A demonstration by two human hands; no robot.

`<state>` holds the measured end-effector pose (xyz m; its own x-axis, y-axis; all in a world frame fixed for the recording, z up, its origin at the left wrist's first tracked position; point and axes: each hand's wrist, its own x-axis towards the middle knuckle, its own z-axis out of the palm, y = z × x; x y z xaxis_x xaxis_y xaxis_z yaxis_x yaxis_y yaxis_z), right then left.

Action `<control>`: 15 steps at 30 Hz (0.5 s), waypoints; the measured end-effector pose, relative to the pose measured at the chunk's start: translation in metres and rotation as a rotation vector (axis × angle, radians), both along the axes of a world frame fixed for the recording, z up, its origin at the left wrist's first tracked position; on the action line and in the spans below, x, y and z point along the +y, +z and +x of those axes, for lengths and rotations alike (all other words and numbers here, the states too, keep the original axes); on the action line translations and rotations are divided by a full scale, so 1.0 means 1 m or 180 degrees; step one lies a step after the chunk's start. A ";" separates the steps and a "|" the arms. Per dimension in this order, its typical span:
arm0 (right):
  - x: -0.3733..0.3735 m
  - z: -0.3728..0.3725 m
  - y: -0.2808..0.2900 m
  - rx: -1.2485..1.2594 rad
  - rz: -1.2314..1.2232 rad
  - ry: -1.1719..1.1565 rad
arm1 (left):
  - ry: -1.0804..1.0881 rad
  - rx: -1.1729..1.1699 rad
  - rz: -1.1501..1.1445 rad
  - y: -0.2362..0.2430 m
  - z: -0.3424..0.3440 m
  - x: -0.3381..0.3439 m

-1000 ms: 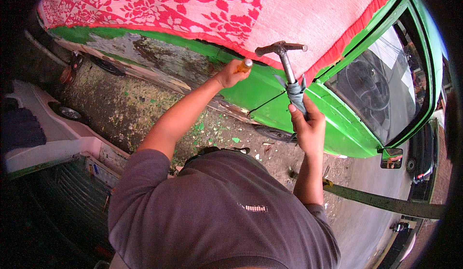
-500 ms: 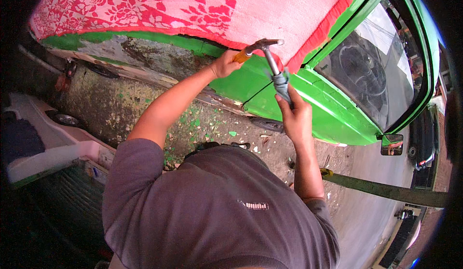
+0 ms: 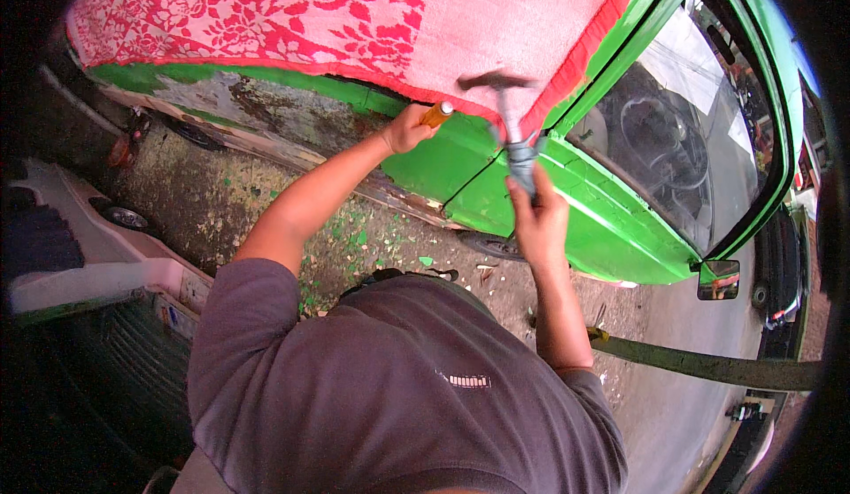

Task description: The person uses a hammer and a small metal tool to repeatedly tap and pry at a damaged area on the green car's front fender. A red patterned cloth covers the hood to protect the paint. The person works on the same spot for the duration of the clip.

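My left hand [image 3: 409, 129] is closed round a tool with an amber handle and metal cap [image 3: 436, 115], held at the green vehicle's side [image 3: 460, 175] just below a red-and-pink patterned cloth [image 3: 239, 25]; the tool's other end is hidden. My right hand [image 3: 537, 202] grips a hammer [image 3: 518, 162] by its grey-wrapped handle. The motion-blurred hammer head is a little above and right of the cap, apart from it. Along the vehicle's lower left side, paint is patchy, with bare, rough areas.
At right are the vehicle's window [image 3: 664, 140], side mirror [image 3: 719, 279] and a dark vehicle [image 3: 772, 268]. A long beam [image 3: 708, 361] crosses beside my right arm. A pale vehicle body [image 3: 88, 281] stands at left. The ground [image 3: 212, 184] is strewn with paint flakes.
The hammer came onto the capped tool half a second ago and is now lifted off it. My left hand has shifted slightly left in view since a second ago.
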<state>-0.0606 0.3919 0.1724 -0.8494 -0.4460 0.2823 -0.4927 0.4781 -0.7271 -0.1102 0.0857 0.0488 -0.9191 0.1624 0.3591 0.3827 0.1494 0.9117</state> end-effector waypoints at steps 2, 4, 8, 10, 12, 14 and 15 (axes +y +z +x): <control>-0.004 -0.007 -0.007 -0.0348 0.0290 0.0049 | 0.0247 -0.0343 -0.0463 0.000 0.011 -0.001; 0.006 -0.010 -0.024 0.0196 0.0082 0.0242 | 0.0558 -0.0240 -0.0367 -0.004 0.028 0.003; 0.008 -0.005 -0.010 -0.0516 -0.0496 0.0126 | 0.0714 0.0097 0.0312 -0.045 0.036 -0.025; 0.010 -0.009 -0.010 -0.0755 -0.0703 0.0101 | 0.0598 0.0354 0.0884 -0.023 0.031 -0.026; 0.010 -0.013 -0.011 -0.0892 -0.0844 0.0115 | 0.0533 0.0492 0.1164 -0.003 0.030 -0.023; 0.010 -0.018 -0.015 -0.0911 -0.0815 0.0165 | 0.0663 0.0496 0.1237 0.009 0.031 -0.014; 0.010 -0.020 -0.017 -0.0927 -0.0795 0.0195 | 0.0723 0.0494 0.1269 0.011 0.033 -0.011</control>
